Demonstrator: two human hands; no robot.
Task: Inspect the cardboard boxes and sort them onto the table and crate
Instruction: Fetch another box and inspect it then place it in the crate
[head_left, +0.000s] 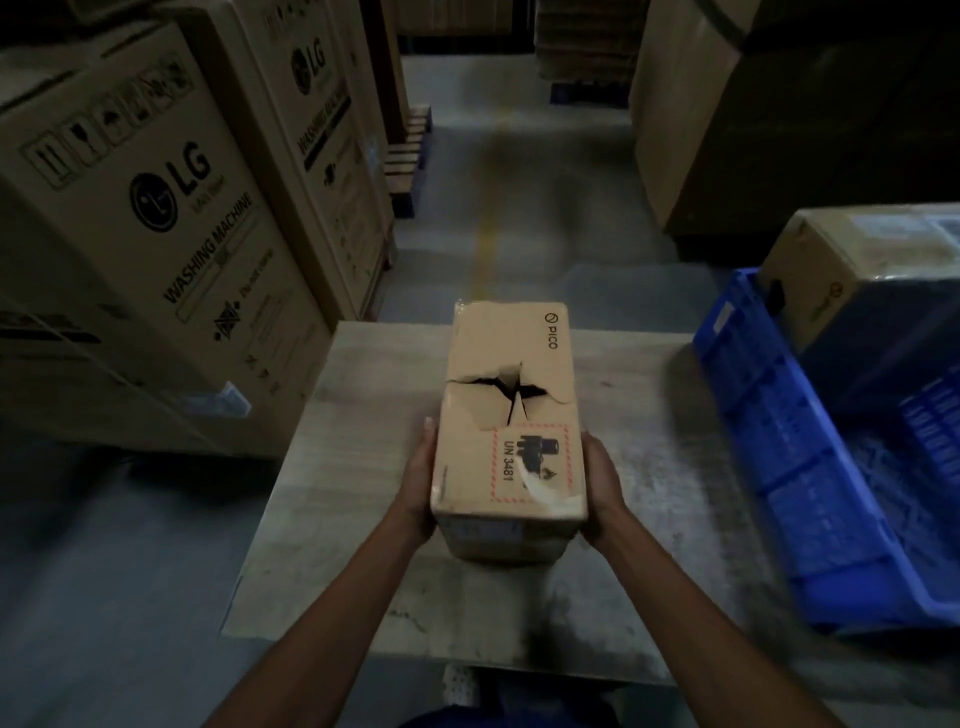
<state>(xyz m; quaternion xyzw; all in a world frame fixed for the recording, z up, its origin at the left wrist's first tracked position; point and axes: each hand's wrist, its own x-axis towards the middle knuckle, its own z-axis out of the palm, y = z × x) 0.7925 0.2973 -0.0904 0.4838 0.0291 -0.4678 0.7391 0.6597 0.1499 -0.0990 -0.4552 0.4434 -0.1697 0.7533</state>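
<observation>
Fingers (427, 439) seemingly flat along torn box (511, 348)
</observation>
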